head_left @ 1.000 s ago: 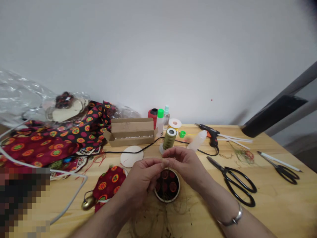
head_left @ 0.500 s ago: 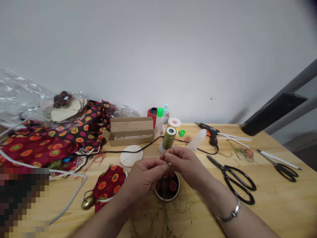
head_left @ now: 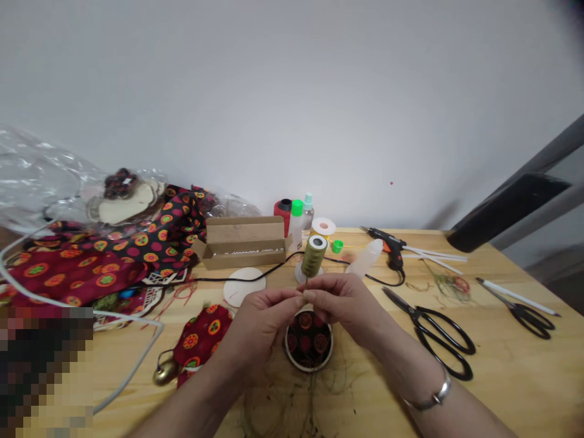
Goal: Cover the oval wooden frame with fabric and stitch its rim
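My left hand (head_left: 262, 322) and my right hand (head_left: 340, 304) meet fingertip to fingertip in the middle of the table. Both are closed in a pinch on fine olive thread, most of it hidden by the fingers. Just behind them stands a spool of olive thread (head_left: 314, 257). Under the hands lies a round, pale-rimmed piece with dark patterned fabric (head_left: 309, 350). Loose olive threads (head_left: 312, 401) trail over the wood in front of it. Left of my left hand is a red patterned fabric piece (head_left: 201, 334) with a brass bell (head_left: 166, 371) beside it.
Black scissors (head_left: 438, 334) and a glue gun (head_left: 387, 243) lie at right, with smaller scissors (head_left: 524, 313) farther out. An open cardboard box (head_left: 246, 246), a white disc (head_left: 244, 287), bottles (head_left: 296, 225) and a black cord surround the back. Patterned fabric (head_left: 91, 261) is heaped at left.
My fingertips have come closer together, and the right hand's fingers have straightened a little in the pinch. The whole view has shifted slightly; the things on the table stay where they were.
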`<move>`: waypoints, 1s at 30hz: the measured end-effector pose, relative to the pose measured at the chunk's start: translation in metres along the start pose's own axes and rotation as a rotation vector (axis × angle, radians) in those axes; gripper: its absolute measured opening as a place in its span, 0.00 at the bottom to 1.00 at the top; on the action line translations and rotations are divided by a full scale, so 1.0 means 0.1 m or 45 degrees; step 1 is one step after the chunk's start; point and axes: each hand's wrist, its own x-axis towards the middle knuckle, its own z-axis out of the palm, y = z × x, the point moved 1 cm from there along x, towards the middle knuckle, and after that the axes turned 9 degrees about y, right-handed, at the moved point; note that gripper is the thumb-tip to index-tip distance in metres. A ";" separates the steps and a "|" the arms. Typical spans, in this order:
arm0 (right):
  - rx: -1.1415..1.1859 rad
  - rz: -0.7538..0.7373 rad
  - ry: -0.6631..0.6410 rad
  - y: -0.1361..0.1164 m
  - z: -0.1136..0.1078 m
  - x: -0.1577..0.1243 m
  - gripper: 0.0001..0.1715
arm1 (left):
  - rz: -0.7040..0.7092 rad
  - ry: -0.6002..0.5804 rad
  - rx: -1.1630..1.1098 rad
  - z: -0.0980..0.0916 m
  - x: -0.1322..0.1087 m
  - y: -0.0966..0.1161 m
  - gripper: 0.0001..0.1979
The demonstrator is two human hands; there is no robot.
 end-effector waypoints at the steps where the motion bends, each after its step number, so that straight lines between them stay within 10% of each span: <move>1: -0.007 -0.009 0.044 0.00 0.00 0.01 0.11 | -0.020 -0.001 -0.016 0.01 0.00 0.00 0.07; 30: -0.215 -0.153 0.202 -0.07 -0.04 0.01 0.06 | -0.058 -0.008 0.077 -0.07 0.05 -0.05 0.13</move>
